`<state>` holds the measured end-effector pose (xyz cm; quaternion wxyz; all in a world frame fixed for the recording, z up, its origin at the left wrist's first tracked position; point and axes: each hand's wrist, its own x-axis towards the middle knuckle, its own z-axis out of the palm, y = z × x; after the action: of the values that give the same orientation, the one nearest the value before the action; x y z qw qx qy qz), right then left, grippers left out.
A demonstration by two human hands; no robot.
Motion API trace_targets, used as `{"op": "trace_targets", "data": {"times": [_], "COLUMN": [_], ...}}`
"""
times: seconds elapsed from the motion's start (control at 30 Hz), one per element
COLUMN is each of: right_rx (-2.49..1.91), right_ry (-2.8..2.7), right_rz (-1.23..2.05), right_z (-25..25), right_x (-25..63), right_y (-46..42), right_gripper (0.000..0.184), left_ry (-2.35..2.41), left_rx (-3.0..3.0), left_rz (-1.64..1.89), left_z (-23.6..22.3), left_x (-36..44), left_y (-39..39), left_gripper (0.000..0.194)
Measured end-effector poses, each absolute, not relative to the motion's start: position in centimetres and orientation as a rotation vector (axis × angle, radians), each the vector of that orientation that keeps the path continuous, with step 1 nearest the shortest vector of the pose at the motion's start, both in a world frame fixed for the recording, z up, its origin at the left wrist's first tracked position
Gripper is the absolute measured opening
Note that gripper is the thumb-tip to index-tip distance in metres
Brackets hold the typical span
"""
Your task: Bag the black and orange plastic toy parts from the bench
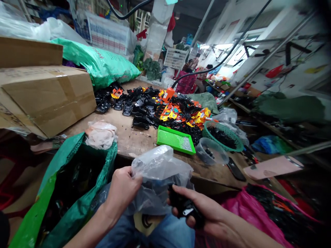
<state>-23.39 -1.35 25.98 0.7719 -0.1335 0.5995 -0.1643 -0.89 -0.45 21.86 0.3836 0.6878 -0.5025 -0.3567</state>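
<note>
No text can be read with certainty. Red lettering (99, 54) is carried by the green sack (103, 70) at the table's (124, 136) far left edge, but its letters are too blurred to be made out. Faint printing is borne by the cardboard box (49, 98) at the left edge, and illegible red and blue marks are shown on the white stack (110, 29) behind the sack
</note>
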Motion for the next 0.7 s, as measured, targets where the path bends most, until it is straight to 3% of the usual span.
{"op": "trace_targets", "data": {"times": [0.4,0.7], "right_rx": [-0.351,-0.536], "right_ry": [1.19,1.149], "right_rz": [-0.594,-0.588], "right_z": [32.9,27.8], "right_x": [-28.0,-24.7], "right_y": [-9.6,-23.0], "right_gripper": [0.028,0.012], "left_ry": [-1.272,-1.372], "left_rx": [1.802,1.858], "left_rz": [-0.926,-0.888], "left_z": [21.0,20.0], "left_x": [0.3,0.2], "left_y": [-1.7,-1.1], "left_gripper": [0.027,0.026]}}
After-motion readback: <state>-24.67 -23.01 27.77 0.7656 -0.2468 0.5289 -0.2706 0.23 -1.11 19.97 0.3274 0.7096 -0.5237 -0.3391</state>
